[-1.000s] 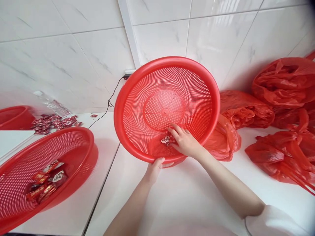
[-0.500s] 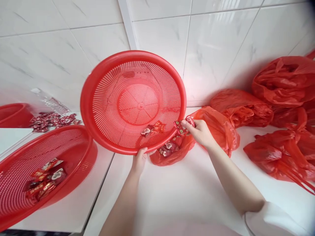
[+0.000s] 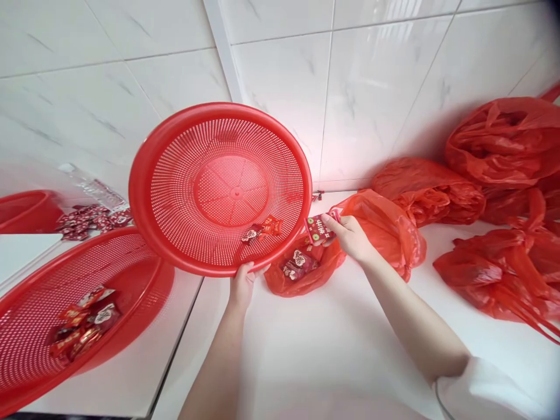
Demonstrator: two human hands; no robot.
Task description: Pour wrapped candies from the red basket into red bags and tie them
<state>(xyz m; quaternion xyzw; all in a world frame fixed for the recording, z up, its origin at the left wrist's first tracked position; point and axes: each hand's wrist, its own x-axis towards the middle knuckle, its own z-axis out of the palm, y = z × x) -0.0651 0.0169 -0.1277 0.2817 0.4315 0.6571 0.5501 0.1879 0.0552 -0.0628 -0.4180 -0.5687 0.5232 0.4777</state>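
Observation:
My left hand (image 3: 243,284) grips the lower rim of a round red mesh basket (image 3: 236,265), which is tilted up so its inside faces me. Two or so small wrapped packets (image 3: 262,230) lie in its lower part. A red packet with a printed front (image 3: 321,228) is pinched in my right hand (image 3: 350,234), just right of the basket's rim. Below that packet, an open red plastic bag (image 3: 301,286) on the white table holds several wrapped packets (image 3: 298,265).
Another red mesh basket (image 3: 151,303) with several packets (image 3: 85,326) stands at left. Behind it are small red packets (image 3: 83,221), a clear plastic container (image 3: 98,189) and another red basket (image 3: 26,207). Red plastic bags (image 3: 507,274) fill the right side by the tiled wall.
The held basket has shifted left and slightly down, its far rim lower. My right hand has moved a little left with the packet, whose printed front now shows more fully.

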